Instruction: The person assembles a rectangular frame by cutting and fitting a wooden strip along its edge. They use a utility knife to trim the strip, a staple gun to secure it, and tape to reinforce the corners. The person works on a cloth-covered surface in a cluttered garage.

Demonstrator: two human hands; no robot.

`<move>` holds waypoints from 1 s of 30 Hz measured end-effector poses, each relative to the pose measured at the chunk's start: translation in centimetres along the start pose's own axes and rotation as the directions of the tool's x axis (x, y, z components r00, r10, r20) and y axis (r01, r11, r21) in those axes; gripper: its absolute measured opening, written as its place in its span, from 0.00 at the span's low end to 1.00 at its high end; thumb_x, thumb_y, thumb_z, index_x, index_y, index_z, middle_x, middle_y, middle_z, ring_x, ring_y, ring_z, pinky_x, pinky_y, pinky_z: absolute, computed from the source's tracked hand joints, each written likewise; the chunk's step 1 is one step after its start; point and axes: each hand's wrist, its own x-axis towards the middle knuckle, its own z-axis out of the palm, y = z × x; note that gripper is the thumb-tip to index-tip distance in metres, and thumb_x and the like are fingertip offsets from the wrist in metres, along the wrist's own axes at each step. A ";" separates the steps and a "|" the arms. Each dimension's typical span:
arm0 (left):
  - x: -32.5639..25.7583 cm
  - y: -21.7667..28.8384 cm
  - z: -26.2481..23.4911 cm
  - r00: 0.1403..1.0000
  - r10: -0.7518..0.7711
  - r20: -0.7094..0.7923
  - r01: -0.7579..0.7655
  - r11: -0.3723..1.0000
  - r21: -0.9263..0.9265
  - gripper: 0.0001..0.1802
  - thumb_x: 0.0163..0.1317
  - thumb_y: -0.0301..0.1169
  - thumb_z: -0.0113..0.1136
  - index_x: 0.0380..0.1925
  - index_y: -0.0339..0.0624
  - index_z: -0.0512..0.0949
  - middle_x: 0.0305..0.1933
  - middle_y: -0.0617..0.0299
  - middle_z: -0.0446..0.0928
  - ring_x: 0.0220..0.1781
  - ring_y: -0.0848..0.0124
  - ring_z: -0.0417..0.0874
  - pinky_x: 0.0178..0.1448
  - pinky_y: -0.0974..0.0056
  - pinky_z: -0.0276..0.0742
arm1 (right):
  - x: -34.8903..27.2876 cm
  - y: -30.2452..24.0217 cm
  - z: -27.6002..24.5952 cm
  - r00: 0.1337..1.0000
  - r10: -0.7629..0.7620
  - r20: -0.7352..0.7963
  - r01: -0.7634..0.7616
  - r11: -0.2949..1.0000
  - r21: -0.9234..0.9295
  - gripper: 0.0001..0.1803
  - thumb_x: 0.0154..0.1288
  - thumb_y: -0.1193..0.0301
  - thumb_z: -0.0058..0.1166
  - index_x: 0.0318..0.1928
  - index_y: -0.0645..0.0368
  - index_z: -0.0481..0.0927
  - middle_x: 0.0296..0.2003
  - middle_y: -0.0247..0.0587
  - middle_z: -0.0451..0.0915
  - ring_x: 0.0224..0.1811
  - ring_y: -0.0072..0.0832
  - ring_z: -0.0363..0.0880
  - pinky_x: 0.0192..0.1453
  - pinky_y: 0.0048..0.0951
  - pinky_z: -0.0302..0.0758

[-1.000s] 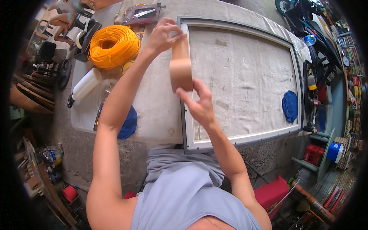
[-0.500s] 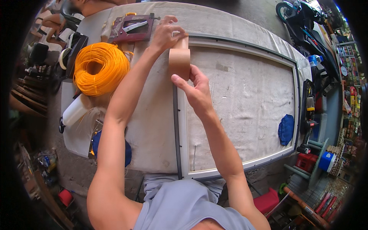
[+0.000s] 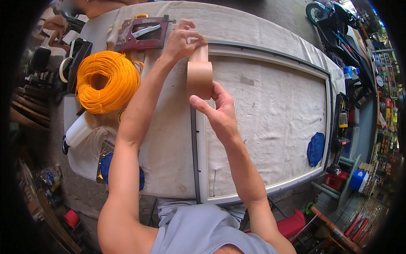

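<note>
I'm looking at one roll of brown tape [image 3: 199, 80], held over the left side of a rectangular frame [image 3: 202, 156], near its far left corner. The tape is broad, matte and plain cardboard-brown, darker low on the roll's curve; a single free strip [image 3: 198, 54] runs from it toward that corner, paler and pinkish. The person's left hand [image 3: 182, 41] pinches the end of the strip between thumb and fingertips at the corner, the other fingers loosely bent. The right hand [image 3: 220, 111] grasps the roll from its near end, over the frame's left side, thumb and fingers spread around it.

There is one frame, white with dark grey edging, lying on pale cloth [image 3: 253, 127]. Left of it I count one coil of orange rope [image 3: 124, 80], one white cylinder [image 3: 81, 130] and, beyond the rope, one maroon tool [image 3: 146, 33] with a silver lever. Two blue pieces are out: one blue bundle [image 3: 315, 149] inside the frame near its right side, and one blue piece [image 3: 106, 164] left of the frame, partly hidden by the forearm. Print on the shelved packages [image 3: 385, 108] right of the frame is too small to read.
</note>
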 end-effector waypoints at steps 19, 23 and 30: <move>0.2 0.1 0.2 0.995 -0.034 -0.096 0.032 0.999 -0.025 0.11 0.52 0.39 0.71 0.36 0.53 0.88 0.44 0.62 0.76 0.45 0.71 0.77 0.48 0.65 0.76 | -0.2 0.5 0.2 0.999 -0.046 -0.003 0.046 0.996 -0.072 0.26 0.56 0.64 0.66 0.49 0.68 0.75 0.41 0.41 0.80 0.46 0.25 0.75 0.55 0.28 0.69; 2.2 -1.4 -1.6 0.869 -0.281 0.407 0.390 0.895 -0.217 0.13 0.58 0.38 0.67 0.38 0.40 0.86 0.34 0.61 0.85 0.34 0.75 0.81 0.41 0.67 0.77 | 0.1 0.8 0.1 0.999 0.008 -0.035 -0.008 1.000 -0.011 0.22 0.60 0.64 0.63 0.48 0.67 0.76 0.40 0.39 0.80 0.44 0.24 0.75 0.53 0.27 0.70; 7.3 1.6 2.6 0.825 -0.269 0.497 0.152 0.953 0.263 0.31 0.64 0.58 0.50 0.30 0.42 0.86 0.35 0.53 0.84 0.37 0.60 0.84 0.44 0.59 0.80 | 0.8 1.6 -0.5 0.999 0.040 -0.033 -0.044 0.994 -0.102 0.15 0.65 0.63 0.56 0.40 0.64 0.80 0.33 0.34 0.81 0.39 0.21 0.76 0.51 0.25 0.70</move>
